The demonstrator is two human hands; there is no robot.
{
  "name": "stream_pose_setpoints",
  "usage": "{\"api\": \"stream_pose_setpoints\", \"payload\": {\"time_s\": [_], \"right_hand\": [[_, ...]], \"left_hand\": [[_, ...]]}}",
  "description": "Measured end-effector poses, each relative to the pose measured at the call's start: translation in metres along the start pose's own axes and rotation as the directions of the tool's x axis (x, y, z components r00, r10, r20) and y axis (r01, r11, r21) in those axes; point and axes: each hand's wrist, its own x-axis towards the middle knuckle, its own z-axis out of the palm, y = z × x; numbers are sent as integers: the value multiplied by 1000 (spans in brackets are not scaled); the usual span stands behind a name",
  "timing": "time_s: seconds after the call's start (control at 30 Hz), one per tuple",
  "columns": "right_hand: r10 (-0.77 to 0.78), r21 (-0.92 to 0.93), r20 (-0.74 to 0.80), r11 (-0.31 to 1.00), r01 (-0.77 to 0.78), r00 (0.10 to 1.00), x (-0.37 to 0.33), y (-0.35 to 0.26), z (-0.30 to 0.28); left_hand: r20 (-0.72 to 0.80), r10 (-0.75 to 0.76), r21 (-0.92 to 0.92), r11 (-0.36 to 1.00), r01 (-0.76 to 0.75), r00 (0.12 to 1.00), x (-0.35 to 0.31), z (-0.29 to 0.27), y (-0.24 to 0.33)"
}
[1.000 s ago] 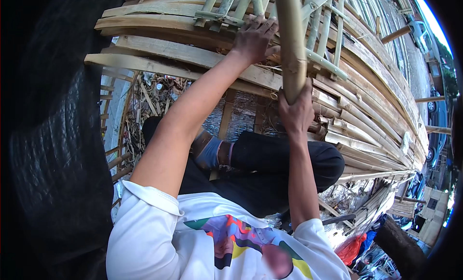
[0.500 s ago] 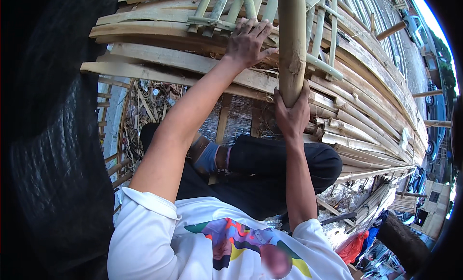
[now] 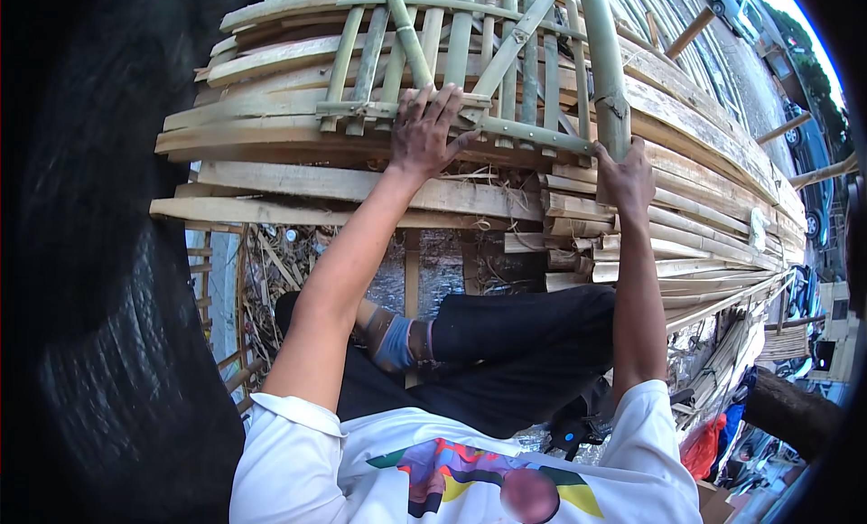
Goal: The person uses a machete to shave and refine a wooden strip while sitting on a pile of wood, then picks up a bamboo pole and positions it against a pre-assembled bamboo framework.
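Note:
A lattice of split bamboo strips (image 3: 457,45) lies on a stack of bamboo slats in front of me. Spread fingers of my left hand (image 3: 421,134) rest flat on its near crossbar, at the end of a slanting strip. My right hand (image 3: 626,176) is wrapped round the near end of a thick, pale green bamboo pole (image 3: 603,63). That pole runs away from me along the lattice's right side, close to the end of the near crossbar. Its far end lies beyond the upper edge of the view.
Long split bamboo slats (image 3: 361,188) spread under the lattice and off to the right. Round poles (image 3: 691,32) stick out at the far right, with parked vehicles (image 3: 817,190) beyond. Dark sheeting (image 3: 108,298) hangs at the left. My bent legs (image 3: 515,330) are below the slats.
The pole and my right hand have shifted to the right, off the lattice strips they covered. More of the lattice now shows. My left hand stays on the near crossbar, fingers spread.

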Motion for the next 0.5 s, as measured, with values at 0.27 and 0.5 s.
{"api": "stream_pose_setpoints", "payload": {"time_s": [0.27, 0.5], "right_hand": [[-699, 298, -327, 563, 771, 636, -12, -123, 34], [-701, 340, -434, 455, 823, 566, 6, -139, 102]], "left_hand": [[2, -19, 7, 1000, 19, 1000, 2, -2, -6], [14, -35, -11, 999, 35, 999, -1, 1, -1]]}}
